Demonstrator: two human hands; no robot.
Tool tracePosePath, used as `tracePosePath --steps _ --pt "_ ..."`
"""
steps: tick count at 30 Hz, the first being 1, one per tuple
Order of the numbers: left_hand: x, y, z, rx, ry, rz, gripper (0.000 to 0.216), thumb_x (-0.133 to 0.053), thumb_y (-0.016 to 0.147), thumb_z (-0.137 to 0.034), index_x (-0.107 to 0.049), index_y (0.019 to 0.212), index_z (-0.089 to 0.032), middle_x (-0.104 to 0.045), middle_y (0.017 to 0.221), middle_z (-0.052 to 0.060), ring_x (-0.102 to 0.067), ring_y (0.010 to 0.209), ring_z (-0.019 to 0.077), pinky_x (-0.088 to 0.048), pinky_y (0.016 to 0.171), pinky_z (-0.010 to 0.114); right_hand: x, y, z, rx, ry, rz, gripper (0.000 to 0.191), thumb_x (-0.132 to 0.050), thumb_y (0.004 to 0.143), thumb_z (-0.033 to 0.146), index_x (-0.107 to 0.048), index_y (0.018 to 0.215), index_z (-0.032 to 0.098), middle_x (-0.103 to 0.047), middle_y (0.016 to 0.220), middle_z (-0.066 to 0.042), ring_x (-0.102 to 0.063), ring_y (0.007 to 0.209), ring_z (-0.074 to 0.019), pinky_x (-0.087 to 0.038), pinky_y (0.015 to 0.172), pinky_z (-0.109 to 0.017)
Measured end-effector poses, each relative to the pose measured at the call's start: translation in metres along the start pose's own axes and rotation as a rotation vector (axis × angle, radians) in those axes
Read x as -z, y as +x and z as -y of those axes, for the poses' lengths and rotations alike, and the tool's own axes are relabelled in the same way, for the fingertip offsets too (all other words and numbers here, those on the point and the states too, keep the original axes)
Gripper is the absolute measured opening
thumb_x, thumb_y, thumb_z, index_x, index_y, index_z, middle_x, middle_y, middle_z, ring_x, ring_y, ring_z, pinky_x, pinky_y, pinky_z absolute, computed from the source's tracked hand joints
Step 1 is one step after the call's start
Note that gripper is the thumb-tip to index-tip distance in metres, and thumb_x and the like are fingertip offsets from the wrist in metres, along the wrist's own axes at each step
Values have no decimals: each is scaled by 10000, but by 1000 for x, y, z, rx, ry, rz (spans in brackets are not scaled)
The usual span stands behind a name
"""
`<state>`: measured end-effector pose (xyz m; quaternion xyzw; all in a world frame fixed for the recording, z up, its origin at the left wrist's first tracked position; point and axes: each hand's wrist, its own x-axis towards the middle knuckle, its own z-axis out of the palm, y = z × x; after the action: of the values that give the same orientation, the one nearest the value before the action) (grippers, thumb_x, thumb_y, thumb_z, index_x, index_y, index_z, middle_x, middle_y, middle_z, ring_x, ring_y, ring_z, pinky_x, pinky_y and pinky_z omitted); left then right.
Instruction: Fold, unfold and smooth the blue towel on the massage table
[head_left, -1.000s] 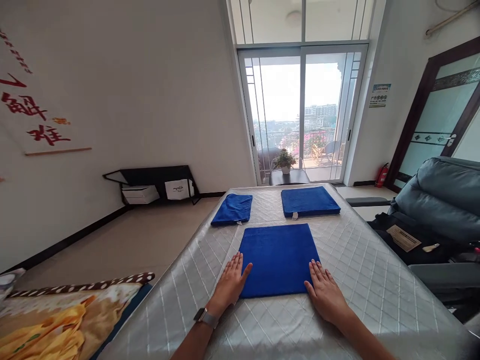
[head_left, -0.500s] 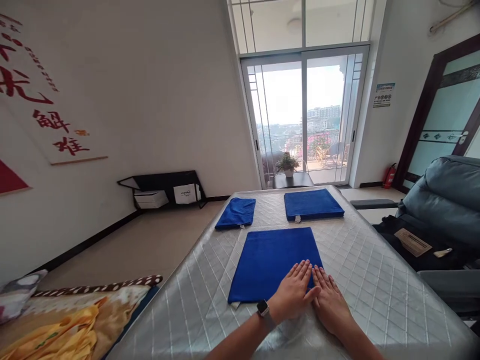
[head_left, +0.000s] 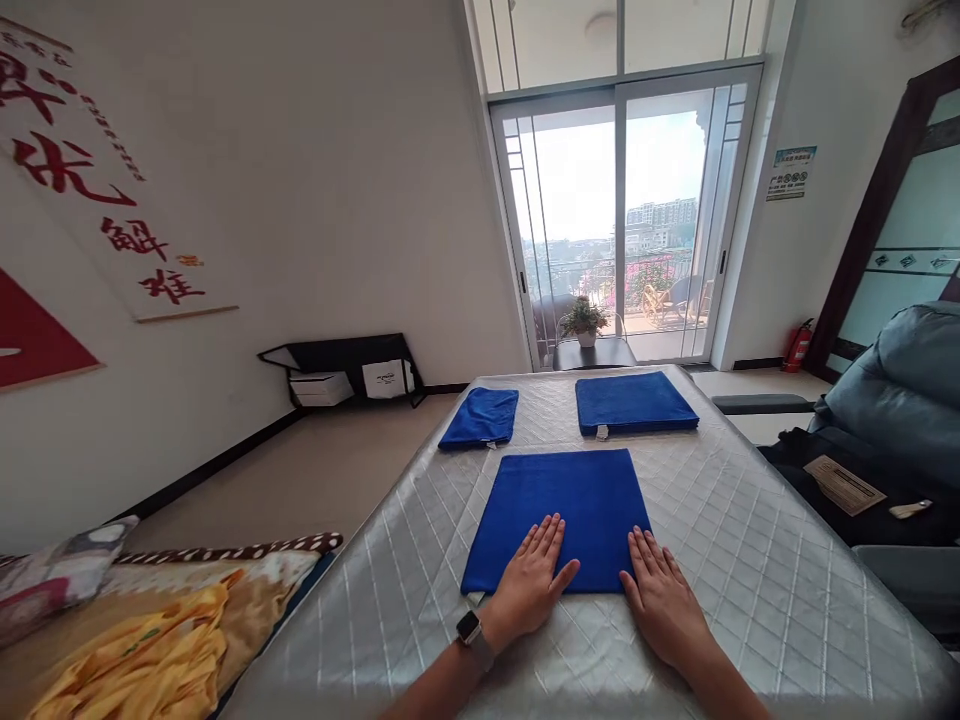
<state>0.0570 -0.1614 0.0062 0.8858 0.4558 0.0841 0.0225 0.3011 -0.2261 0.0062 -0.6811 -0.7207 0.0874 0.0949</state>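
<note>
A blue folded cloth (head_left: 574, 500) lies flat and square on the silver quilted table cover (head_left: 750, 560) in front of me. My left hand (head_left: 529, 580), with a watch (head_left: 469, 628) on its wrist, rests flat on the cloth's near left part, thumb spread out. At the near right corner, my right hand (head_left: 664, 595) lies flat, fingertips on the cloth's edge and palm over the cover. Neither hand grips anything. Farther back are a smaller blue folded cloth (head_left: 480, 418) on the left and a thicker stack of blue cloths (head_left: 636, 402) on the right, each showing a white tag.
To the left is a low bed with a yellow cloth (head_left: 150, 650). A grey armchair (head_left: 926, 370) stands at the right with a black item and a brush on it. Beyond the table's far edge, a potted plant (head_left: 585, 320) sits before the glass door.
My left hand has slid leftward across the cloth, away from my right hand. The right hand stays near the right edge. My view has shifted slightly.
</note>
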Motion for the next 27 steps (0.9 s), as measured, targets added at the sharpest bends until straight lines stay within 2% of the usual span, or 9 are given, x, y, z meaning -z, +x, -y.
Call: tracePosePath --steps 5,8,15,21,24,27 --pt "1 -40 53 229 43 4 752 -167 1034 -617 -189 1615 -140 -220 1674 113 -206 1552 261 -252 1254 484 -5 0 -4 15 5 -21 686 -186 1033 483 -287 1593 99 -184 1676 -82 -125 1557 -224 -111 1271 -440" --pt "1 -56 68 299 67 -35 763 -192 1026 -635 -172 1618 -154 -212 1675 112 -207 1549 277 -265 1246 498 -8 1 -5 16 -11 -29 696 -181 1030 495 -281 1595 100 -187 1678 -79 -127 1557 -217 -117 1271 -440" --pt "3 -61 64 326 45 -75 799 -233 1010 -662 -230 1609 -133 -235 1667 125 -202 1549 280 -255 1254 488 -8 3 -6 9 -17 -33 701 -200 1026 506 -300 1593 107 -219 1674 -87 -150 1554 -224 -150 1266 -442" --pt "8 -61 62 328 17 -81 811 -223 1009 -666 -280 1594 -106 -236 1663 142 -212 1546 277 -248 1255 476 16 4 -4 80 -30 -15 692 -172 1034 524 -336 1585 139 -223 1669 -49 -161 1552 -207 -175 1258 -422" --pt "7 -61 62 329 10 -89 805 -227 1009 -665 -288 1594 -115 -247 1659 142 -215 1546 278 -253 1252 482 32 17 1 85 -46 2 680 -168 1036 506 -323 1592 147 -219 1671 -40 -157 1553 -206 -166 1258 -415" --pt "7 -61 62 325 6 -99 805 -229 1010 -663 -279 1596 -114 -241 1661 142 -206 1548 273 -259 1251 482 44 45 7 80 -79 21 670 -185 1034 466 -297 1600 124 -210 1674 -58 -148 1555 -212 -151 1257 -410"
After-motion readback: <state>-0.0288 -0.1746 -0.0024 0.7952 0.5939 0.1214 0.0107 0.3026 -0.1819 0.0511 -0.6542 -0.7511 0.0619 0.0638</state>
